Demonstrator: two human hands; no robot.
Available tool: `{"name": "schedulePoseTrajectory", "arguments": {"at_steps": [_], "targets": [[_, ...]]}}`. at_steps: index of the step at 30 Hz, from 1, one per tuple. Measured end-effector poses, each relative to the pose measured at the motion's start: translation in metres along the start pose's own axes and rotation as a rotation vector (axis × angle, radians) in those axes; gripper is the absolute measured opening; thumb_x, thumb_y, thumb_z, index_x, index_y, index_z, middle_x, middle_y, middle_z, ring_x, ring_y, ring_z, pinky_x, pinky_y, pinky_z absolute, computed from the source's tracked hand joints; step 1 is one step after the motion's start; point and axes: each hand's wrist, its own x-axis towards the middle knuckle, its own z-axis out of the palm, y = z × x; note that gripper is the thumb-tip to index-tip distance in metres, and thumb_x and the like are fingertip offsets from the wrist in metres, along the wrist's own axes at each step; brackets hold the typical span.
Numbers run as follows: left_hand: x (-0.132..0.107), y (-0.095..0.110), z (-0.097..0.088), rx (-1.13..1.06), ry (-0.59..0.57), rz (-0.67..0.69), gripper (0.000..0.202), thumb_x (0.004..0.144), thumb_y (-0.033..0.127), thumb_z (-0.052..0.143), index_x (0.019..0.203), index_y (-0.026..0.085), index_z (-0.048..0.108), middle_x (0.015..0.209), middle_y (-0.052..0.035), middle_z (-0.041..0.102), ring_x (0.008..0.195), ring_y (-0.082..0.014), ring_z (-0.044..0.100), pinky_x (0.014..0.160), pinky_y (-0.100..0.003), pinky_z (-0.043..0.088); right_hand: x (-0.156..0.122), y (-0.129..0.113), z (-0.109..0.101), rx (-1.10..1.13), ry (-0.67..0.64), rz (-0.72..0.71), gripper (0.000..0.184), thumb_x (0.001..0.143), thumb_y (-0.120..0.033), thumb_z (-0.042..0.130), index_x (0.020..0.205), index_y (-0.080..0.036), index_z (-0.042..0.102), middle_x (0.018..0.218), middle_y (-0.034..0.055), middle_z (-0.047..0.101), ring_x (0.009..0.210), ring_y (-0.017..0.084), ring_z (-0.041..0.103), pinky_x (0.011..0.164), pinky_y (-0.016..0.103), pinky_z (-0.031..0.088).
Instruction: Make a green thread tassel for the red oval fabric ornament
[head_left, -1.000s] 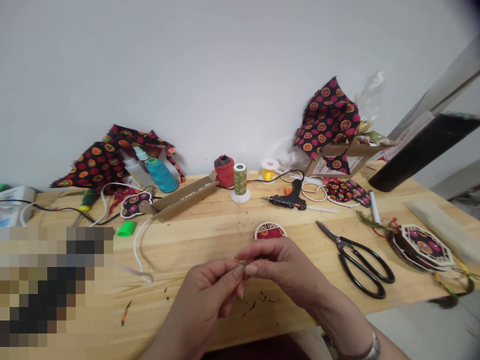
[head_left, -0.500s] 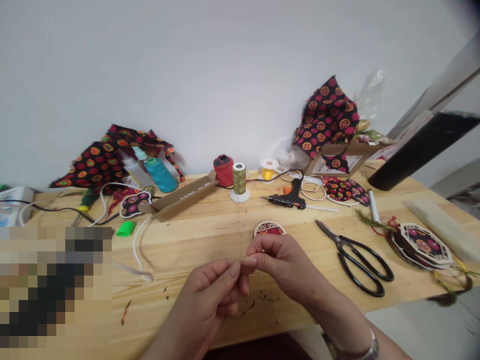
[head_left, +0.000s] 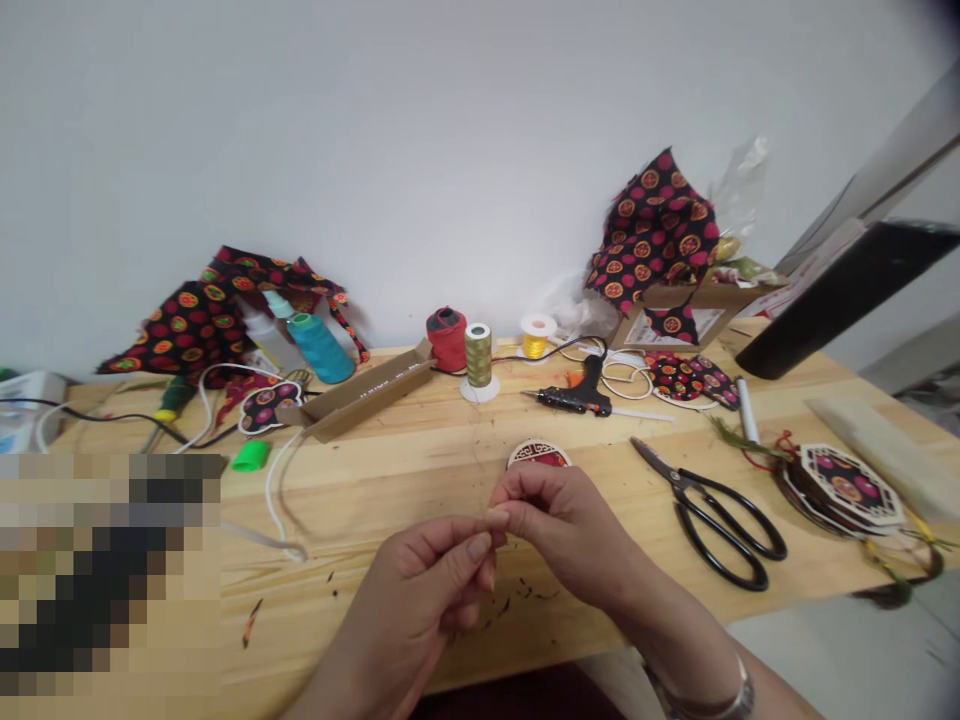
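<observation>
My left hand (head_left: 431, 590) and my right hand (head_left: 559, 525) meet above the near edge of the wooden table (head_left: 420, 470). Both are closed in a pinch, fingertips touching each other. What they pinch is too small to make out; a thin thread seems to run up from them toward the olive-green thread spool (head_left: 478, 360). Just behind my right hand lies a round wooden-framed ornament (head_left: 538, 455) with red fabric, partly hidden by the fingers.
Black scissors (head_left: 712, 515) lie to the right, a hot glue gun (head_left: 577, 398) behind. Red (head_left: 448, 338), yellow (head_left: 537, 338) and teal (head_left: 321, 348) spools, patterned fabric (head_left: 656, 235), a cardboard box (head_left: 679, 315), an octagonal ornament (head_left: 844, 480) and white cord (head_left: 277, 490) crowd the table.
My hands stay pinched together in the same place. My right hand's fingers have risen slightly and my left thumb has shifted a little.
</observation>
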Motion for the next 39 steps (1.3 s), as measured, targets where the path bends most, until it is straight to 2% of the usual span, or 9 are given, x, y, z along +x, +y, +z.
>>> {"name": "schedulePoseTrajectory", "arguments": {"at_steps": [8,11,13,16,20,24,27,31,39], "targets": [[-0.003,0.001,-0.004,0.214,0.082,0.124,0.013,0.072,0.032,0.07,0.074,0.021,0.077,0.059,-0.0005,0.062,0.051,-0.0093,0.04,0.047,-0.021,0.03,0.002,0.0,0.003,0.04,-0.038,-0.078,0.012,0.076,-0.012,0.058,0.066,-0.016,0.062,0.059,-0.0026,0.059,0.059,0.011,0.055,0.059,0.024,0.044],[-0.001,0.005,-0.006,0.224,0.142,0.272,0.007,0.071,0.027,0.072,0.075,0.025,0.078,0.092,-0.0035,0.069,0.084,-0.0166,0.054,0.074,-0.024,0.042,0.004,-0.003,0.002,-0.022,0.049,-0.217,0.011,0.078,-0.016,0.059,0.08,-0.018,0.069,0.08,0.0014,0.067,0.078,0.013,0.062,0.074,0.027,0.048],[0.002,0.007,-0.008,0.21,0.187,0.369,0.005,0.07,0.025,0.073,0.071,0.026,0.077,0.123,-0.0009,0.058,0.11,-0.0205,0.046,0.092,-0.028,0.035,0.006,-0.003,0.002,-0.008,0.094,-0.239,0.017,0.081,-0.018,0.056,0.091,-0.02,0.07,0.091,0.0025,0.07,0.089,0.014,0.062,0.084,0.029,0.047],[0.005,0.01,-0.011,0.2,0.227,0.441,0.005,0.072,0.026,0.071,0.07,0.026,0.076,0.143,0.0045,0.04,0.121,-0.022,0.038,0.1,-0.031,0.029,0.011,-0.001,0.005,0.102,0.071,-0.197,0.024,0.085,-0.022,0.054,0.105,-0.021,0.067,0.098,0.0033,0.071,0.095,0.015,0.064,0.09,0.033,0.047],[0.008,0.012,-0.01,0.059,0.19,0.466,0.009,0.076,0.024,0.068,0.081,0.025,0.076,0.146,0.0039,0.035,0.129,-0.0232,0.033,0.105,-0.033,0.026,0.016,0.0,0.014,0.175,-0.081,-0.21,0.031,0.088,-0.024,0.051,0.117,-0.02,0.06,0.108,0.0051,0.069,0.104,0.015,0.061,0.098,0.036,0.043],[0.008,0.013,-0.006,-0.064,0.195,0.422,0.023,0.074,0.025,0.07,0.097,0.027,0.073,0.135,0.0002,0.048,0.127,-0.0227,0.037,0.102,-0.032,0.03,0.017,-0.002,0.02,0.164,-0.143,-0.163,0.033,0.088,-0.025,0.05,0.118,-0.018,0.06,0.122,0.0064,0.062,0.112,0.016,0.056,0.099,0.034,0.041],[0.006,0.013,-0.006,-0.13,0.205,0.376,0.035,0.073,0.024,0.072,0.107,0.029,0.069,0.123,-0.0022,0.056,0.119,-0.0218,0.045,0.092,-0.029,0.04,0.016,-0.003,0.022,0.155,-0.163,-0.13,0.031,0.088,-0.024,0.049,0.114,-0.018,0.063,0.116,0.0068,0.064,0.104,0.016,0.059,0.094,0.034,0.043],[0.006,0.013,-0.007,-0.151,0.195,0.345,0.037,0.072,0.024,0.073,0.109,0.028,0.069,0.126,-0.0024,0.054,0.106,-0.0177,0.051,0.08,-0.024,0.045,0.016,-0.001,0.021,0.22,-0.279,-0.122,0.027,0.086,-0.018,0.049,0.106,-0.019,0.067,0.086,0.0013,0.066,0.074,0.01,0.057,0.073,0.025,0.045],[0.005,0.012,-0.008,-0.16,0.157,0.367,0.015,0.074,0.026,0.071,0.087,0.023,0.076,0.137,-0.001,0.051,0.122,-0.0212,0.044,0.098,-0.029,0.037,0.013,0.0,0.018,0.064,-0.182,-0.116,0.021,0.082,-0.018,0.055,0.062,-0.014,0.059,0.057,-0.0056,0.045,0.054,0.006,0.036,0.052,0.019,0.03]]}}
